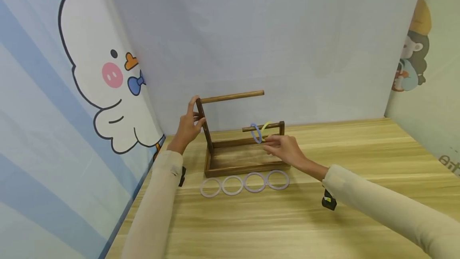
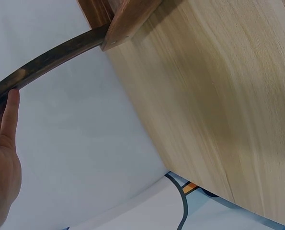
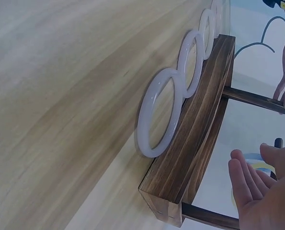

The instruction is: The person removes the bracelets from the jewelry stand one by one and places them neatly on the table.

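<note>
A dark wooden stand (image 1: 237, 159) sits on the table, with a tall left post (image 1: 205, 127) carrying an upper rod (image 1: 233, 96) and a short right post carrying a lower rod (image 1: 251, 128). A blue ring (image 1: 256, 134) and a yellow ring (image 1: 266, 127) hang on the lower rod. My left hand (image 1: 197, 111) grips the tall post near its top; its fingers (image 2: 8, 115) lie along the post (image 2: 51, 57). My right hand (image 1: 273, 143) hovers just in front of the two rings, fingers (image 3: 243, 182) relaxed and holding nothing.
Several pale rings (image 1: 232, 185) lie in a row on the light wooden table (image 1: 287, 219) against the stand's front edge (image 3: 199, 124). Cartoon-printed walls close in at the left (image 1: 90, 91), back and right. Bare tabletop stretches to the right and front.
</note>
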A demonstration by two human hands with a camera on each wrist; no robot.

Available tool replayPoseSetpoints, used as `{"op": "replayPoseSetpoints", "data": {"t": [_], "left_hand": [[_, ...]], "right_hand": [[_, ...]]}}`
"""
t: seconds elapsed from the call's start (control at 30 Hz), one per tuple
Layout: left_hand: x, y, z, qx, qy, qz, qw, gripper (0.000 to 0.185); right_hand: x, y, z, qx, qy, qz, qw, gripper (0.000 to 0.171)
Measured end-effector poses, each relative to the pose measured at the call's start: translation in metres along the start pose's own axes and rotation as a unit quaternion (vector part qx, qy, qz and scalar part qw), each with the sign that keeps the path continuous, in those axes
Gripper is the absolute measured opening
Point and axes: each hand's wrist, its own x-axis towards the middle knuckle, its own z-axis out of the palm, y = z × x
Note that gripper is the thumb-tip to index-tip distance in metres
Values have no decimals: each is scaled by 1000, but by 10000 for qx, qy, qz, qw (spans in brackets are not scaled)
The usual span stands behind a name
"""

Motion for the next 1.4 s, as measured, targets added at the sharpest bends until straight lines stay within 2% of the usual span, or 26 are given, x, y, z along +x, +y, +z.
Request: {"op": "replayPoseSetpoints", "data": {"t": [0.33,0.63,0.87,1.2,1.4], "left_hand": [[-1,4,-1,9,7,32,10000,84],[-1,3,-1,-36,-21,8,10000,84],[-1,2,0,-45,-3,63,10000,84],[-1,2,1,-77,-66,-81,9999,84],[0,1,1,-71,-58,-97,9999,84]], "right_hand": [[9,-4,9,-189,290,80,9994,39],[13,-3,19,45,504,314,9982,27],[17,-9,28,41,538,241,9983,25],[23,-15,36,-386,779,164,9961,21],[25,-17,37,-526,771,141,9955,23]]}}
